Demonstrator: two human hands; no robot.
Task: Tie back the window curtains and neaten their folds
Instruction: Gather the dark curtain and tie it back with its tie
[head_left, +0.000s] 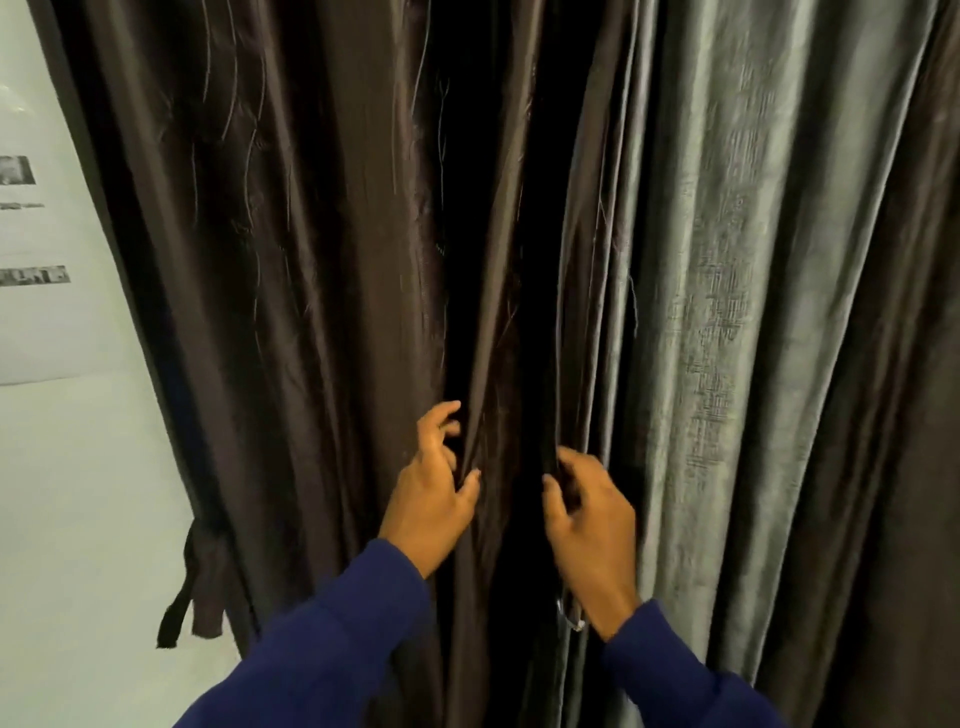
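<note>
a: so, where are the hands?

b: both are at the middle seam. the left hand (434, 486) has loosely curled fingers hooked into a fold at the inner edge of the brown curtain (291, 270); it looks like a light pinch, though part of the grip is hidden in the cloth. the right hand (587, 512) is curled round the inner edge of the grey curtain (753, 312), thumb in front, fingers tucked behind.

a: and where do the curtains sit?

b: they fill nearly the whole view, brown on the left, grey on the right, edges just beside each other with a dark gap between. both hang straight down, so the long axis is vertical, top out of view above, and the folds run the same way, fanning slightly outward lower down.

a: how should the parting go?

b: i'd draw each edge sideways, away from the gap, gathering fold on fold rather than dragging one bunch. keep the pull level so the pleats stay upright. the brown cloth shows loose threads, so a gentle grip seems wise.

a: anything to tie with?

b: a dark cloth tie (195, 587) hangs at the brown curtain's outer edge, near the white wall (78, 493). gather that side towards it.
</note>
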